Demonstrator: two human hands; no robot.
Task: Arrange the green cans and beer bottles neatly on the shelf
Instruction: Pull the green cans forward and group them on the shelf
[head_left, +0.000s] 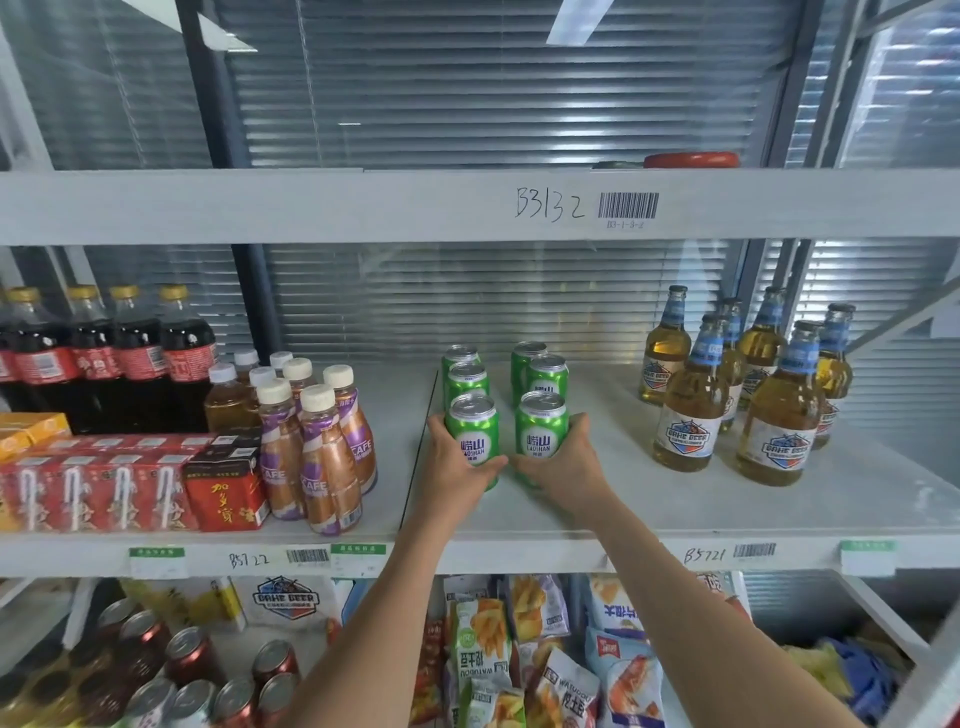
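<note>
A person's two bare arms reach up to a pale shelf (675, 499) in a stockroom. The left hand (457, 462) is wrapped around the front-left green can (472, 436). The right hand (563, 465) is wrapped around the front-right green can (540, 434). Both cans stand upright near the shelf's middle, with the thumbs nearly meeting between them.

Behind them stand four more green cans (545, 374) in two short columns, making two rows of three running towards the back. A cluster of amber beer bottles (737, 389) stands well apart to the right, loosely grouped rather than in clean lines. To the left, milk-tea bottles (322, 441) stand near the cans.

The likeliest mishap is pushing a front can back into the one just behind it; that could knock the column askew or tip a can. The two held cans could also clink together, since the gap between them is narrow. How firmly the fingers grip is hard to judge, because they curl behind the cans out of view. The tall bottles look top-heavy and would topple easily if brushed by a forearm.
</note>
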